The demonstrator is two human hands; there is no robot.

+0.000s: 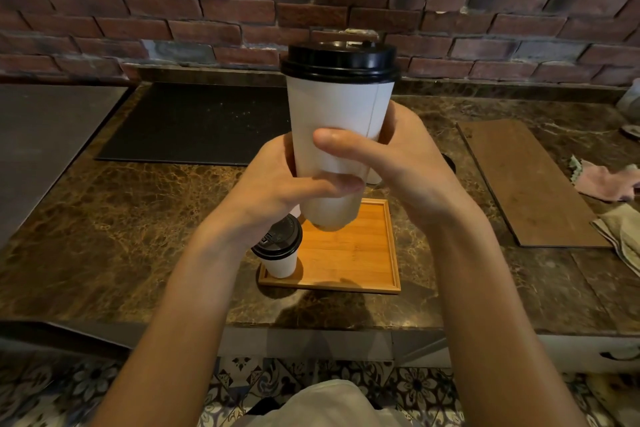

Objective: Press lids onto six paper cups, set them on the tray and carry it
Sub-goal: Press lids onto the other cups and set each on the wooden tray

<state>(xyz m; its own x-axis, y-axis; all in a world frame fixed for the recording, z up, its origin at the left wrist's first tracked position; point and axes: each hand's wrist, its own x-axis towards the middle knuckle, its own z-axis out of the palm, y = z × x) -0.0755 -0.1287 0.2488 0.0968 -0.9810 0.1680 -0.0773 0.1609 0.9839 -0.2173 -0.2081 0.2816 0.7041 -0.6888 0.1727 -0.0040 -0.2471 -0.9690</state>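
Both hands hold one tall white cup point(337, 135) up in the air above the tray point(349, 253), well clear of it. The left hand point(277, 198) wraps the cup's lower part from the left, thumb laid across the front; the right hand point(408, 163) grips it from the right a little higher, thumb also across the front. A black lid point(341, 61) sits on the cup's rim.

The wooden tray lies on the brown marble counter point(121, 218), near its front edge. One small cup point(280, 262) with a black lid stands in the tray's near-left corner — partly behind the left wrist.

Elsewhere: a dark mat point(194, 125) at the back left, a wooden board point(526, 184) to the right, and cloths point(609, 180) at the far right — behind all a brick wall point(173, 3).
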